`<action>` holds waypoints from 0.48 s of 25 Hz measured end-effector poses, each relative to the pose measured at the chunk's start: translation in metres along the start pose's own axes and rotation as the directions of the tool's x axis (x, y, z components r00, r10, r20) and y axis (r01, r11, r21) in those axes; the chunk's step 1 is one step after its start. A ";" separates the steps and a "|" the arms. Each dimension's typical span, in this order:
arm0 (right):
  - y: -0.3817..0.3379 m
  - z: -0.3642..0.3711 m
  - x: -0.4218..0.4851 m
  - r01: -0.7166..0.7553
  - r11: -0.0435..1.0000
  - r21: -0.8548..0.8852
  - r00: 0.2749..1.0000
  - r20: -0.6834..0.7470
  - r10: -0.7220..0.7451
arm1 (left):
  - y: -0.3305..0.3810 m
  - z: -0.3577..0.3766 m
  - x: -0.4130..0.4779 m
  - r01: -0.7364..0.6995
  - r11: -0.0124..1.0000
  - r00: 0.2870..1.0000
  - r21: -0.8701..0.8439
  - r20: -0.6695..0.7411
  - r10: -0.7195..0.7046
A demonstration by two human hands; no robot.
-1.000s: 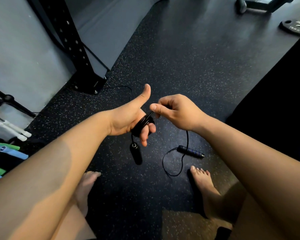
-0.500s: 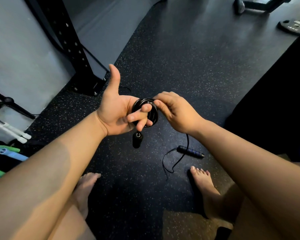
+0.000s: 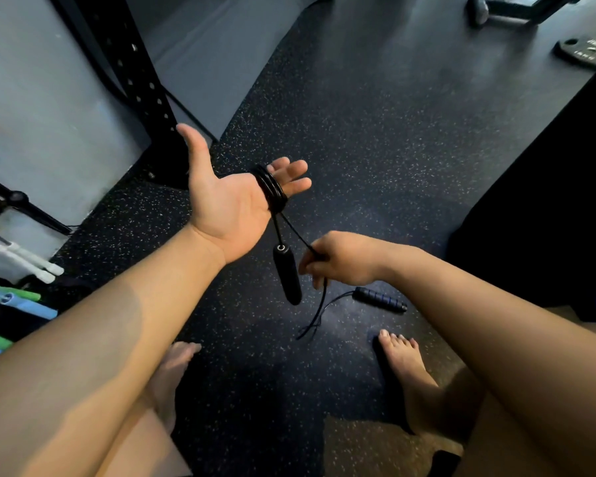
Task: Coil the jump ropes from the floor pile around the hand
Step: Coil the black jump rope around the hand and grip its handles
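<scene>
Left hand (image 3: 227, 204): spread wide, palm up, black jump rope (image 3: 270, 187) coiled around its fingers. Right hand (image 3: 341, 259): pinching the cord below and right of the coil. Second handle (image 3: 381, 299): on floor, nearer the right hand.

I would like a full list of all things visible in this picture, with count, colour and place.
rope: one, black, coiled around left fingers, its free end running to the right hand
hanging handle: one, black, below the left hand
floor handle: one, dark blue, lying near the right foot
rack post: one, black, upper left
plate: one, dark, on the floor, upper right
tubes: several, green, blue, white, left edge
floor: dark, speckled
feet: two, bare
left hand: palm up, open
right hand: grip on rope
</scene>
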State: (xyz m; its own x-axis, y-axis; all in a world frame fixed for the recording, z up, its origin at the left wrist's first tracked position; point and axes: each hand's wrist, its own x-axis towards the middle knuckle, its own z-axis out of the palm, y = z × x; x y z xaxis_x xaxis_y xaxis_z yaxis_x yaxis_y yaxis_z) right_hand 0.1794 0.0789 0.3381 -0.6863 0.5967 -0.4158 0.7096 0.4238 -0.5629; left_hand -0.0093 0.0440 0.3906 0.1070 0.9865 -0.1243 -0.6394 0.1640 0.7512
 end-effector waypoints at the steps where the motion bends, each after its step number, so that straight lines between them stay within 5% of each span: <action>1: -0.004 -0.002 -0.002 0.028 0.999 0.042 1.000 0.012 -0.028 | -0.001 -0.002 0.003 -0.007 0.998 0.999 0.062 -0.037 0.009; 6: -0.017 -0.023 -0.010 0.193 0.928 0.319 0.980 -0.107 -0.167 | -0.013 -0.013 0.014 0.137 0.783 0.981 0.607 -0.190 -0.024; 12: -0.015 -0.038 -0.013 0.265 0.889 0.374 0.919 -0.378 -0.115 | -0.006 -0.014 0.010 0.255 0.508 0.912 0.823 -0.031 -0.409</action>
State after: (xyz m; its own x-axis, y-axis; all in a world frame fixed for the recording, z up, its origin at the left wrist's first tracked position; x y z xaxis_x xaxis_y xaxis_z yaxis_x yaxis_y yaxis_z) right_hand 0.1837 0.0910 0.3791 -0.6519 0.7569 -0.0472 0.3887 0.2800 -0.8778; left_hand -0.0150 0.0533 0.3759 0.3357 0.8326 -0.4405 0.3289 0.3346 0.8831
